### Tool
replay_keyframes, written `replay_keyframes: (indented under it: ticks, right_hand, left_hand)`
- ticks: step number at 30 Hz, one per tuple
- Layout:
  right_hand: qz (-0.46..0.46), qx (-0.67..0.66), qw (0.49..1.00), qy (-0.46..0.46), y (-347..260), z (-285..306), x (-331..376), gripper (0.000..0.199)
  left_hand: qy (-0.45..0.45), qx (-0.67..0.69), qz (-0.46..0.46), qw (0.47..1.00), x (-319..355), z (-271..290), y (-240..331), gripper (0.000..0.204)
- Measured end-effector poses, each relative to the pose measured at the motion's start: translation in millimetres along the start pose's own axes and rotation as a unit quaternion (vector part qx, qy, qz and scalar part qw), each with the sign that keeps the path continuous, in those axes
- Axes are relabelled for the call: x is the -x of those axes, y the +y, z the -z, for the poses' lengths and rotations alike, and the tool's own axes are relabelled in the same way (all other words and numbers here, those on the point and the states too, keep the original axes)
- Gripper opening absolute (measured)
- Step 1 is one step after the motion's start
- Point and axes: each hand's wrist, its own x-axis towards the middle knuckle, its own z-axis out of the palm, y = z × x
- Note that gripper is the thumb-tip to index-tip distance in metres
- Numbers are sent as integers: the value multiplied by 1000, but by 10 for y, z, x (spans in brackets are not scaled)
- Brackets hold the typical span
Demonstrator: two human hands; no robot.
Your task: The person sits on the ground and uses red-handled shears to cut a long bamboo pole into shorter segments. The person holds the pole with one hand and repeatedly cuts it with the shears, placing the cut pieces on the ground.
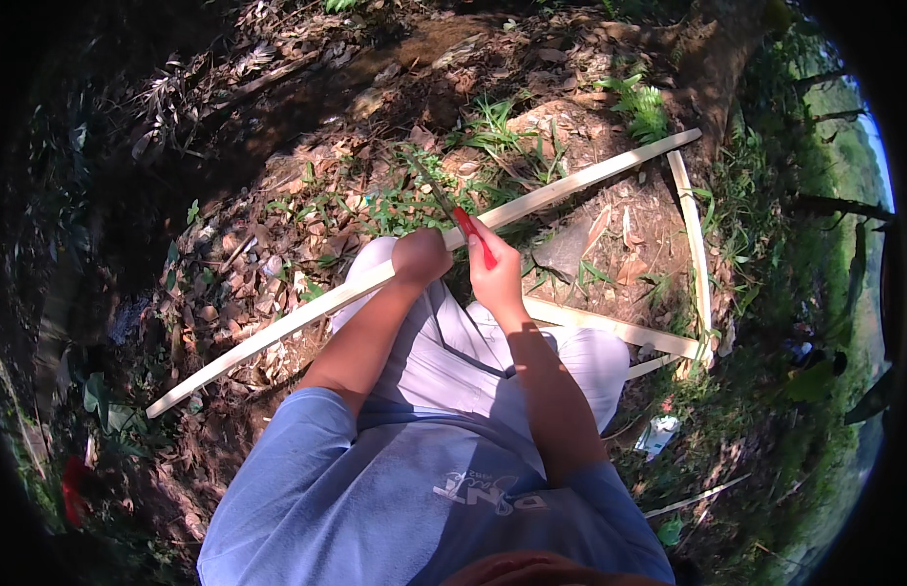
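A long pale wooden strip [573, 184] runs diagonally across my lap, from the lower left to the upper right. My left hand [421, 257] is closed around it near its middle. Just to the right, my right hand [495, 270] grips the red handle of a long, narrow-bladed tool [467, 223]. The tool crosses the strip, and its dark blade points up and left beyond the far edge. Whether the blade is toothed is too small to tell.
On the right, a second pale strip [691, 230] and a third strip [610, 326] meet at a corner. Leaf litter [248, 283] and green plants [497, 127] cover the ground ahead. A tree trunk [717, 59] rises at the far right. A small whitish packet [656, 436] lies at the lower right.
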Motion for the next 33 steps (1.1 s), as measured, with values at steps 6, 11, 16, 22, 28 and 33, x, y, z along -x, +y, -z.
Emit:
replay_keyframes:
  ticks: [6, 11, 16, 22, 28, 33]
  right_hand:
    - [-25, -23, 998, -47, 54, 93, 84, 40]
    - [-156, -11, 985, -68, -140, 945, 1180, 45]
    - [-137, 9, 990, -43, -580, 1716, 2112, 43]
    - [-154, 56, 984, -73, -928, 1596, 1755, 44]
    - [-86, 4, 995, -42, -254, 546, 546, 40]
    - [-81, -18, 996, -27, 23, 83, -177, 37]
  left_hand:
    - [-67, 31, 17, 997, -117, 87, -124, 35]
    - [-168, 147, -46, 974, -411, 40, -331, 37]
    - [-238, 247, -62, 937, -416, 125, -408, 40]
    - [-208, 191, -64, 957, -480, 67, -370, 38]
    - [-146, 131, -77, 977, -584, -140, -396, 40]
    - [-157, 174, -43, 971, -614, -77, -436, 50]
